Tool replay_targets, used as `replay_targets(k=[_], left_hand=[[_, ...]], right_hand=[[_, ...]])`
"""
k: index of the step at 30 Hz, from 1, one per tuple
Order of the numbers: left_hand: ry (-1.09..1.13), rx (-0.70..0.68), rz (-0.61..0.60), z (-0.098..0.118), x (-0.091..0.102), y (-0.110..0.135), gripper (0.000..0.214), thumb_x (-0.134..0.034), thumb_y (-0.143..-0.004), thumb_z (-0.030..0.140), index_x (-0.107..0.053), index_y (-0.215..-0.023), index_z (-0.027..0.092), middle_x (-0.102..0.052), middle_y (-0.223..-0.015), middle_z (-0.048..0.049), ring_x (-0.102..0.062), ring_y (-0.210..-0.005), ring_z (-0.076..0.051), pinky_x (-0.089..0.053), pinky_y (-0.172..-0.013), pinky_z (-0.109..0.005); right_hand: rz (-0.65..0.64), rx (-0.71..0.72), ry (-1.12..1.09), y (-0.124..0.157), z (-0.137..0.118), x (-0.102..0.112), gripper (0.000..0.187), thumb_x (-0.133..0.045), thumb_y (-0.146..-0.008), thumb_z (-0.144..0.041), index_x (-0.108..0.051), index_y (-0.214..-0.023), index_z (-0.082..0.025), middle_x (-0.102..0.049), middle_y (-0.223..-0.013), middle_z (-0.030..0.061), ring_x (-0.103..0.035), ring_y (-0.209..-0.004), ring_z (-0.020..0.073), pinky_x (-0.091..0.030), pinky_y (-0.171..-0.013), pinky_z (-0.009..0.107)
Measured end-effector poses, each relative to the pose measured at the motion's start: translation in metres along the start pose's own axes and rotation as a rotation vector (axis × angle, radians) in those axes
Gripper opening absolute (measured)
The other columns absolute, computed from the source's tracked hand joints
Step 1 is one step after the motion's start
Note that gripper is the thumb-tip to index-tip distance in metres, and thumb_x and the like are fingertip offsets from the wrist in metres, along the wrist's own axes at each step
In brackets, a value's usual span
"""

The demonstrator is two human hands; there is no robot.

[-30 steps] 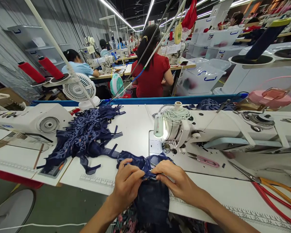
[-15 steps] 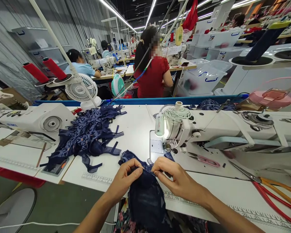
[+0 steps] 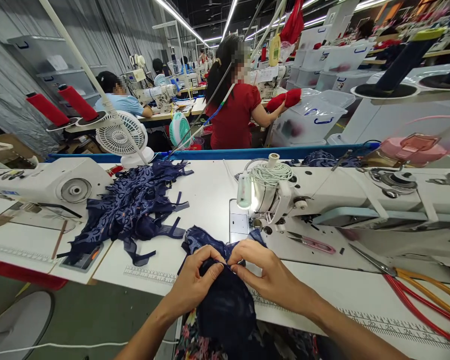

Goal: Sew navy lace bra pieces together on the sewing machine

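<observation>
A navy lace bra (image 3: 225, 305) hangs over the table's front edge, its upper part lying on the white tabletop. My left hand (image 3: 198, 280) pinches the bra's edge between thumb and forefinger. Close beside it, my right hand (image 3: 264, 267) pinches the same edge, the fingertips of both hands almost meeting. Just beyond my hands stands a white sewing machine (image 3: 333, 192) with its lamp lit over the needle area. The exact seam between my fingertips is too small to make out.
A pile of navy lace pieces (image 3: 131, 210) lies to the left, near another sewing machine (image 3: 52, 182). Pink-handled snips (image 3: 313, 243) and orange-handled scissors (image 3: 416, 280) lie right. A white fan (image 3: 122, 132) stands behind; a co-worker in red (image 3: 234, 115) sits ahead.
My hands have come closer together along the bra's edge, the right one moving left. The co-worker in red now holds out red fabric to the right. The view has shifted slightly.
</observation>
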State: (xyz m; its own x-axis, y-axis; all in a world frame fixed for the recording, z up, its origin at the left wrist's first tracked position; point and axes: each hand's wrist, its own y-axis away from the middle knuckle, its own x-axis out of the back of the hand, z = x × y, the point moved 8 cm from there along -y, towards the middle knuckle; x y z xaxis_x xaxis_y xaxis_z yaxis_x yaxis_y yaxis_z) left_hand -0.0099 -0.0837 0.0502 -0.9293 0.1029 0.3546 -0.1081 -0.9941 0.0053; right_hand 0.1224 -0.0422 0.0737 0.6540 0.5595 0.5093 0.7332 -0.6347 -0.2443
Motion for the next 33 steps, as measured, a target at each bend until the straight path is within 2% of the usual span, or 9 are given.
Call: replay_targets(k=[7,10,13,15,18,21,25,27,33], left_hand=[[-0.019,0.044,0.010,-0.002,-0.004,-0.002,0.009,-0.059,-0.088,0.030,-0.061,-0.090,0.021,-0.063,-0.090,0.0000,-0.057,-0.087,-0.017,-0.041,-0.079,-0.026],[-0.062,0.060,0.016,-0.007,-0.009,-0.004,0.009,-0.063,-0.085,0.031,-0.063,-0.089,0.023,-0.066,-0.090,0.0007,-0.059,-0.089,-0.018,-0.040,-0.092,-0.032],[-0.148,0.031,-0.014,-0.010,-0.018,-0.005,0.006,-0.065,-0.084,0.030,-0.063,-0.083,0.023,-0.067,-0.085,0.0026,-0.061,-0.087,-0.018,-0.022,-0.112,-0.043],[-0.166,0.035,-0.063,-0.013,-0.024,-0.005,0.005,-0.066,-0.082,0.028,-0.064,-0.080,0.023,-0.068,-0.084,0.0036,-0.061,-0.085,-0.018,-0.014,-0.115,-0.046],[-0.103,0.092,-0.050,-0.016,-0.020,-0.005,0.007,-0.064,-0.084,0.029,-0.065,-0.080,0.023,-0.068,-0.085,0.0016,-0.061,-0.085,-0.019,-0.027,-0.109,-0.043],[-0.012,0.112,-0.007,-0.014,-0.010,-0.005,0.013,-0.061,-0.087,0.032,-0.067,-0.085,0.021,-0.068,-0.089,-0.0013,-0.059,-0.086,-0.019,-0.042,-0.088,-0.032],[0.040,0.119,0.004,-0.012,-0.005,-0.004,0.017,-0.058,-0.089,0.034,-0.067,-0.087,0.019,-0.066,-0.084,-0.0009,-0.057,-0.080,-0.017,-0.042,-0.071,-0.024],[0.039,0.138,0.017,-0.012,-0.003,-0.005,0.020,-0.057,-0.090,0.036,-0.066,-0.086,0.019,-0.066,-0.082,-0.0006,-0.056,-0.078,-0.016,-0.041,-0.069,-0.024],[-0.057,0.054,0.023,-0.010,-0.005,-0.006,0.020,-0.051,-0.093,0.034,-0.067,-0.090,0.022,-0.069,-0.090,-0.0018,-0.060,-0.088,-0.019,-0.045,-0.085,-0.030]], right_hand=[[0.018,-0.235,-0.188,-0.002,0.017,-0.004,0.013,-0.053,-0.086,-0.018,-0.058,-0.074,-0.020,-0.057,-0.076,-0.0005,-0.052,-0.074,0.0138,-0.041,-0.067,0.025],[0.038,-0.275,-0.194,0.000,0.020,-0.007,0.014,-0.052,-0.087,-0.022,-0.056,-0.073,-0.019,-0.056,-0.076,-0.0007,-0.050,-0.072,0.0132,-0.039,-0.065,0.024],[0.081,-0.302,-0.239,0.001,0.024,-0.009,0.018,-0.050,-0.088,-0.025,-0.052,-0.072,-0.019,-0.052,-0.073,-0.0011,-0.047,-0.069,0.0125,-0.037,-0.060,0.024],[0.113,-0.313,-0.279,0.002,0.027,-0.006,0.020,-0.050,-0.090,-0.029,-0.050,-0.072,-0.019,-0.051,-0.072,-0.0015,-0.047,-0.067,0.0123,-0.038,-0.059,0.024],[0.165,-0.285,-0.223,0.004,0.029,0.006,0.024,-0.048,-0.094,-0.035,-0.053,-0.076,-0.020,-0.053,-0.074,-0.0006,-0.050,-0.070,0.0138,-0.042,-0.063,0.025],[0.088,-0.189,-0.089,0.007,0.022,0.007,0.019,-0.049,-0.095,-0.037,-0.059,-0.094,-0.021,-0.062,-0.091,0.0033,-0.057,-0.087,0.0174,-0.046,-0.076,0.028],[0.014,-0.118,0.077,0.014,0.013,-0.004,0.018,-0.062,-0.088,-0.032,-0.060,-0.104,-0.023,-0.064,-0.099,0.0034,-0.059,-0.093,0.0190,-0.046,-0.080,0.030],[0.061,-0.094,0.137,0.016,0.010,-0.004,0.009,-0.056,-0.092,-0.028,-0.060,-0.097,-0.022,-0.063,-0.089,0.0026,-0.058,-0.082,0.0176,-0.044,-0.072,0.029],[0.075,-0.045,0.228,0.019,-0.003,-0.004,0.019,-0.044,-0.096,-0.020,-0.059,-0.085,-0.020,-0.059,-0.077,0.0026,-0.052,-0.072,0.0154,-0.038,-0.064,0.027]])
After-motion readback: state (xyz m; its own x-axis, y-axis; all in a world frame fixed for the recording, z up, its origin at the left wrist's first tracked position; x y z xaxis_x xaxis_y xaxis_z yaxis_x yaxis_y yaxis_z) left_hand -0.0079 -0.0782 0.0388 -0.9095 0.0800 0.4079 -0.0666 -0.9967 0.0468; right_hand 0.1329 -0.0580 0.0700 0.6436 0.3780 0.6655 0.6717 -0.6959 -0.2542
